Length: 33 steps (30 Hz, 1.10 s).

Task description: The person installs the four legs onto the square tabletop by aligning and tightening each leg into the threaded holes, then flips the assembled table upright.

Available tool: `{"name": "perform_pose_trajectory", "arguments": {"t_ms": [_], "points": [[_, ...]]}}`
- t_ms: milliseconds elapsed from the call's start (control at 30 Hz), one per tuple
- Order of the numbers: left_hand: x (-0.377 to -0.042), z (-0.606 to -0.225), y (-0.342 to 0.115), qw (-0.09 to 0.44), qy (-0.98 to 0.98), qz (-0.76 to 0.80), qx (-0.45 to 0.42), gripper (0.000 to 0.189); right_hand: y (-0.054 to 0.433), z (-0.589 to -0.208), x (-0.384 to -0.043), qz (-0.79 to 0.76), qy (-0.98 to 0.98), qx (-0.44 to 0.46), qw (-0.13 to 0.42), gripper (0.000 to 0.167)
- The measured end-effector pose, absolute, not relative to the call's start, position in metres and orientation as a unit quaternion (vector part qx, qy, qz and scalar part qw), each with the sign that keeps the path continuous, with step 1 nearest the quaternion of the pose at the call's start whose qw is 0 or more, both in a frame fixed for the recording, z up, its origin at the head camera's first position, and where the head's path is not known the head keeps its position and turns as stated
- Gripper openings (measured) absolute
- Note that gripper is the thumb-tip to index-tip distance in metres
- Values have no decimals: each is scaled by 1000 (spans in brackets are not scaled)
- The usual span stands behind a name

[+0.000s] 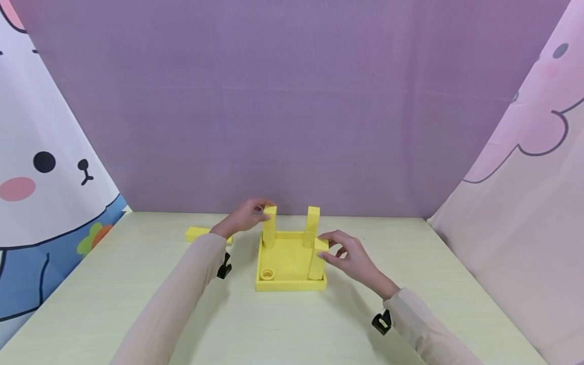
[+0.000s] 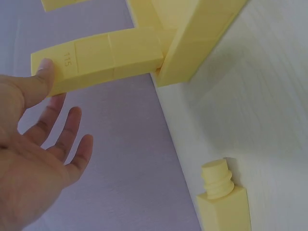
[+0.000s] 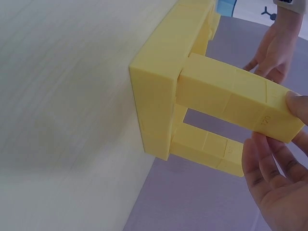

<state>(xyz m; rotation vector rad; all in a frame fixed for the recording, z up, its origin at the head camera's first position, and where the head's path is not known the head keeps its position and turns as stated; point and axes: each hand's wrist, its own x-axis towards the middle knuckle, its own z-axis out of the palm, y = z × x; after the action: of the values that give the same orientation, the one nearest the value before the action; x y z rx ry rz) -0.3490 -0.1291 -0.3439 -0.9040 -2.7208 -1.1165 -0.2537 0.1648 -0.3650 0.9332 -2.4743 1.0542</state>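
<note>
A shallow yellow square tray-like base (image 1: 292, 286) lies on the table with three square yellow legs standing up from its corners. My left hand (image 1: 245, 215) pinches the top of the far left leg (image 1: 269, 228) between thumb and fingers; that leg (image 2: 96, 60) bears the number 115 near its end. At the near right corner, my right hand (image 1: 353, 256) grips the upper end of another leg (image 3: 231, 94), marked 120. The third leg (image 1: 312, 225) stands untouched at the far right corner. A round threaded socket (image 1: 267, 274) shows at the near left corner.
A loose yellow leg (image 1: 196, 233) lies on the table left of the base, partly hidden behind my left wrist; its threaded end (image 2: 217, 179) shows in the left wrist view. Behind the table hangs a purple cloth (image 1: 292, 111), with printed cloths at both sides.
</note>
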Motion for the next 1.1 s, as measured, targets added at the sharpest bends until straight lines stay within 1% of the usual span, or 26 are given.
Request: {"name": "perform_pose_trajectory", "arguments": {"t_ms": [267,600,867,1100], "points": [[-351,-343,-132,35,-874,-359,-326,32,164,-366,-254,361,-858,333,149,34],[-353,-340,-131,10,-887,-342,-310,34,164,-365,-254,362,-856,337,150,33],[-351,-343,-130,17,-894,-324,-310,33,165,-365,-255,358,-856,339,154,33],[-349,-346,-131,37,-879,-339,-332,33,165,-364,-255,358,-858,336,150,33]]}}
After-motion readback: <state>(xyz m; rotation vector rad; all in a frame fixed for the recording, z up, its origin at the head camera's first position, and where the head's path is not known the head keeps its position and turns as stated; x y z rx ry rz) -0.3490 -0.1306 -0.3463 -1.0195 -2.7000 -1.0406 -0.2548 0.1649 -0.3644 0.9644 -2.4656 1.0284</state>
